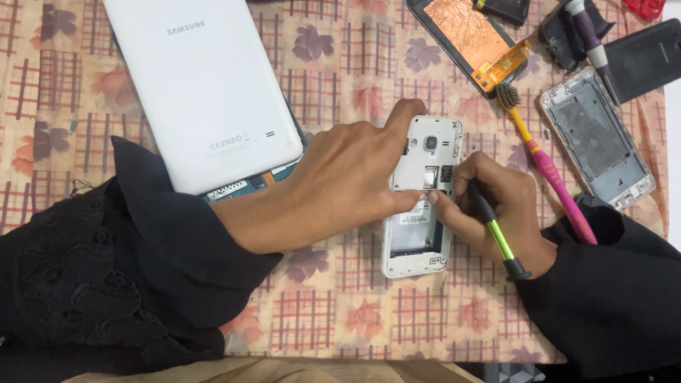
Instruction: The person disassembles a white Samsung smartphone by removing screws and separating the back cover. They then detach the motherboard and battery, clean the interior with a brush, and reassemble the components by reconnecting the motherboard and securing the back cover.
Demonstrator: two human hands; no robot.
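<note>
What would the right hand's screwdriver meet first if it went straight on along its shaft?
The right hand points the screwdriver up-left. Its tip looks already on the open phone, beside the left hand; exact contact is hidden.

A white smartphone with its back cover removed (420,206) lies on the floral checked tablecloth (333,305), between the left hand (340,181) and right hand (496,209). The large white tablet (202,85) lies far left. Right of the phone lies a pink-and-yellow toothbrush (546,170), then a silver phone frame (594,136); a copper-backed screen panel (468,39) lies far.
</note>
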